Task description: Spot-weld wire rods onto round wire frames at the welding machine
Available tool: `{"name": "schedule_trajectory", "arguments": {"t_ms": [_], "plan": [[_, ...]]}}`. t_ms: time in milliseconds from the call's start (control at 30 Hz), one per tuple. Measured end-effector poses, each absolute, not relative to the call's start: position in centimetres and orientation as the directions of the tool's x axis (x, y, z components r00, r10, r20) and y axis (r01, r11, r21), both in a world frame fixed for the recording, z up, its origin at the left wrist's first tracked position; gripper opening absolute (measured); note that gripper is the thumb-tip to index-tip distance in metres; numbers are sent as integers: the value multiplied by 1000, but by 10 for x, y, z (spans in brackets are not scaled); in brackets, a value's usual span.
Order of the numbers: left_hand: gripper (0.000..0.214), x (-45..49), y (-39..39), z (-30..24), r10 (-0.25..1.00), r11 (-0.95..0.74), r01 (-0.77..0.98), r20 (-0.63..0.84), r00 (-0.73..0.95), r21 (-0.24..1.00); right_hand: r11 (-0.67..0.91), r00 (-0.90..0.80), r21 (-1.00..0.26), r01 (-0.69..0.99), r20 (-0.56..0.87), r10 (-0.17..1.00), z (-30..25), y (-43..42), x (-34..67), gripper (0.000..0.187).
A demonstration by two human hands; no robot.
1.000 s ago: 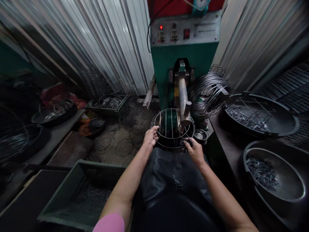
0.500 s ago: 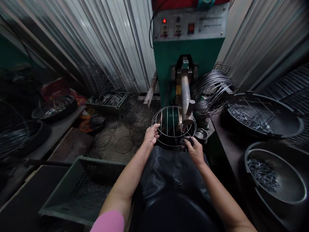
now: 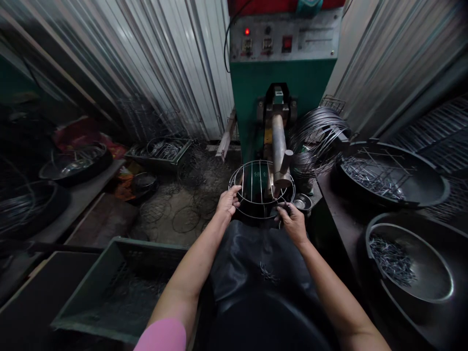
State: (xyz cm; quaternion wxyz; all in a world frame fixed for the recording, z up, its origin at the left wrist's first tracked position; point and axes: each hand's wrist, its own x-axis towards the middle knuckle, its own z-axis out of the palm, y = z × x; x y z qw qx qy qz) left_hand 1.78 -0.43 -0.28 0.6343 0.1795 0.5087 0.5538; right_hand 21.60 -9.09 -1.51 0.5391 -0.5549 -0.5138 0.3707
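A round wire rack (image 3: 261, 185), two rings with several straight bars across, lies level beneath the thick metal arm (image 3: 278, 141) of a green machine (image 3: 246, 102). My left hand (image 3: 229, 201) pinches its left rim between thumb and fingers. At the near right rim, my right hand (image 3: 292, 222) has its fingers closed on the rack. Whether a small wire is also in those fingers, I cannot tell. The arm's lower tip comes down close to the right side of the rack, just beyond my right fingers. Short wire pieces (image 3: 268, 273) rest on the dark apron (image 3: 237, 248) over my lap.
To the right, two dark pans (image 3: 435, 187) (image 3: 448, 273) hold short metal pieces. A wire coil (image 3: 318, 131) sits beside the machine. At the left stands a green crate (image 3: 84, 297); loose wire rings (image 3: 185, 220) lie on the floor. A small metal bowl (image 3: 302, 202) is near my right hand.
The view has shifted a little to the right. Both hands keep their places on the rack, my right hand moving only very slightly; the rack stays under the machine's arm.
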Motion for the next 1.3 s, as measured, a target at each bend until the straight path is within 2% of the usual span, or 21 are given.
{"name": "schedule_trajectory", "arguments": {"t_ms": [300,467,567,667,800,867,933,1100,1200,1300], "plan": [[40,18,-1,-6,849,354,-540,-505,-157,764,128,183,-964,235,173,968,-13,-85,216,24],[38,18,-1,-6,819,386,-519,-542,-187,763,111,171,-975,193,145,974,-10,-86,215,25],[38,19,0,-7,808,401,-519,-559,-188,755,81,205,-989,124,105,973,-10,-91,219,29],[37,20,-1,-8,810,393,-533,-556,-185,749,42,348,-999,-14,35,937,-20,-100,236,35],[39,21,-4,-6,807,380,-549,-557,-196,744,-88,409,-988,-126,-132,903,-48,-119,272,36],[39,21,-7,-5,813,360,-557,-544,-207,748,-201,380,-975,-94,-221,898,-64,-132,289,35],[39,20,-9,-4,825,327,-561,-519,-222,760,-286,362,-958,11,-262,894,-77,-146,300,35],[40,20,-11,-3,826,315,-562,-512,-234,765,-322,351,-900,295,-211,912,-97,-178,301,29],[40,22,-13,-3,812,344,-568,-540,-220,748,-285,348,-908,308,-171,922,-99,-187,295,25],[39,23,-16,-3,806,359,-570,-553,-210,740,-298,355,-926,231,-205,912,-97,-193,296,28]]}}
